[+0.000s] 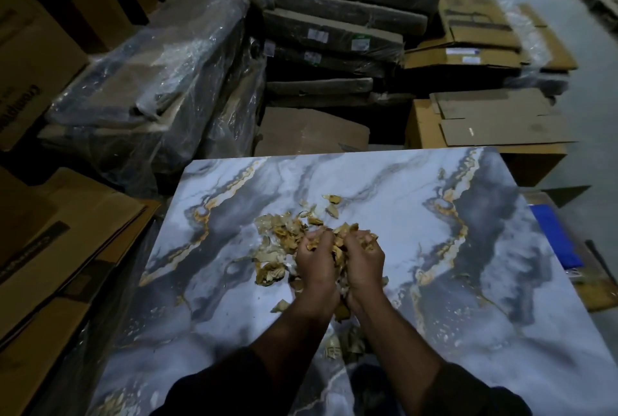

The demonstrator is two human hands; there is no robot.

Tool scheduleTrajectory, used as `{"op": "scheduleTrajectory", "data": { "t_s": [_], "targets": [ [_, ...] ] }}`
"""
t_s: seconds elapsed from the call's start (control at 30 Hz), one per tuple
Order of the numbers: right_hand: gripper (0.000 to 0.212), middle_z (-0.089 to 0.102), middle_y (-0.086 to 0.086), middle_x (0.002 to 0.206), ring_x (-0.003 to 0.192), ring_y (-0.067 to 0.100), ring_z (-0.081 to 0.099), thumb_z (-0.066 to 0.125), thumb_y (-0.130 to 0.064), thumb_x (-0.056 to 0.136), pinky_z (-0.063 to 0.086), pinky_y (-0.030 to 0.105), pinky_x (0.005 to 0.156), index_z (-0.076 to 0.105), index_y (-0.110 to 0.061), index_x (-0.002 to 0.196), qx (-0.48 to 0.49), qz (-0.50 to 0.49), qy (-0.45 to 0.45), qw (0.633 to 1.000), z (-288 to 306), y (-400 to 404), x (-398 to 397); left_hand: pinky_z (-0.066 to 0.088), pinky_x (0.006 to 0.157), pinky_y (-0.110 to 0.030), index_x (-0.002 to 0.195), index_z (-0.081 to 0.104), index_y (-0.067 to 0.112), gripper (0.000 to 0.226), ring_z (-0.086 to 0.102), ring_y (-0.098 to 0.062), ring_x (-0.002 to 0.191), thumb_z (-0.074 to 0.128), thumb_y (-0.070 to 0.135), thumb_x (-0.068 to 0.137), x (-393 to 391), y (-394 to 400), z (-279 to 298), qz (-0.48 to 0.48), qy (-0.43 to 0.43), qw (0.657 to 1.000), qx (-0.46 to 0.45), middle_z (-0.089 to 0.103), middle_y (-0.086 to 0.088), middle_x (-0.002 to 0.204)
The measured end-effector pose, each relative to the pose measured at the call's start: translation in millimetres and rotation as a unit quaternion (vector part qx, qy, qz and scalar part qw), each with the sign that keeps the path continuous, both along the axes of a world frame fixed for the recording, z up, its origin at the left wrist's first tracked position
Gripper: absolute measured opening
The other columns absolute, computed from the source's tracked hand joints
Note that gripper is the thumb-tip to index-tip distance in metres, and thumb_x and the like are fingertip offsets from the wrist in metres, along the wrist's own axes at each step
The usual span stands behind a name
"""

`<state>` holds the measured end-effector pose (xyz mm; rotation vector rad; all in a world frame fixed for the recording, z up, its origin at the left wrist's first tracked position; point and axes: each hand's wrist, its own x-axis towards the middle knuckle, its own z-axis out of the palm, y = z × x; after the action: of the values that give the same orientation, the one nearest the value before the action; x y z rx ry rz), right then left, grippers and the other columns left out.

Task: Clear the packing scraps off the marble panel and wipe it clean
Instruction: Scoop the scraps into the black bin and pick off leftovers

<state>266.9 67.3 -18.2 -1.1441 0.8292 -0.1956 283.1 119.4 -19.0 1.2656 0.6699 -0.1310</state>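
Left hand and right hand, pressed together, clutch packing scraps above the marble panel

you were standing in a dim storeroom. ahead of you rose a stack of dark flat slabs, some bearing small labels. plastic-wrapped bundles leaned at your left, beside brown cartons. flattened cardboard boxes sat to your right, and what looked like a blue cloth lay lower down. pale floor showed far right.
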Motion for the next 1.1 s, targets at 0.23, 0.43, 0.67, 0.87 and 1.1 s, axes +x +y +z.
{"op": "scheduleTrajectory", "data": {
  "t_s": [0.23,0.43,0.67,0.87,1.1],
  "targets": [
    [0.011,0.075,0.015,0.083,0.081,0.036,0.072,0.067,-0.017,0.088,0.059,0.045,0.072,0.071,-0.008,0.084,0.009,-0.058,0.000,0.998,23,-5,-29,0.047,0.054,-0.024,0.091,0.061,0.010,0.007,0.055,-0.013,0.061,0.066,0.013,0.095,-25,-16,17,-0.043,-0.041,0.998,0.016,0.061,-0.001,0.074],
    [0.013,0.074,0.001,0.069,0.061,0.013,0.070,0.063,-0.006,0.092,0.054,0.023,0.053,0.072,-0.005,0.083,-0.012,-0.139,-0.037,0.990,50,-17,-74,0.053,0.068,-0.032,0.098,0.067,0.004,0.008,0.064,-0.022,0.077,0.067,0.010,0.093,-62,-31,32,-0.100,-0.078,0.992,0.000,0.068,-0.008,0.086],
    [0.015,0.069,0.003,0.069,0.060,0.010,0.067,0.056,0.001,0.094,0.054,0.023,0.055,0.066,-0.004,0.084,-0.045,-0.229,-0.079,0.969,71,-47,-155,0.054,0.068,-0.031,0.084,0.065,0.014,0.010,0.063,-0.017,0.072,0.067,0.006,0.091,-134,-72,43,-0.187,-0.112,0.976,-0.020,0.068,-0.003,0.079],
    [0.019,0.065,0.006,0.074,0.060,0.008,0.065,0.052,0.004,0.096,0.052,0.023,0.057,0.063,-0.005,0.083,-0.069,-0.301,-0.101,0.946,77,-97,-225,0.053,0.066,-0.031,0.087,0.064,0.012,0.009,0.062,-0.017,0.070,0.065,0.004,0.093,-202,-127,53,-0.279,-0.131,0.950,-0.047,0.066,-0.004,0.078],
    [0.015,0.068,0.009,0.075,0.071,0.023,0.065,0.057,0.000,0.091,0.053,0.036,0.066,0.068,-0.008,0.085,-0.033,-0.425,-0.113,0.898,54,-175,-311,0.057,0.071,-0.033,0.085,0.067,0.015,0.012,0.066,-0.019,0.075,0.066,0.003,0.088,-286,-213,42,-0.390,-0.127,0.910,-0.059,0.070,-0.006,0.082]
  ]
}}
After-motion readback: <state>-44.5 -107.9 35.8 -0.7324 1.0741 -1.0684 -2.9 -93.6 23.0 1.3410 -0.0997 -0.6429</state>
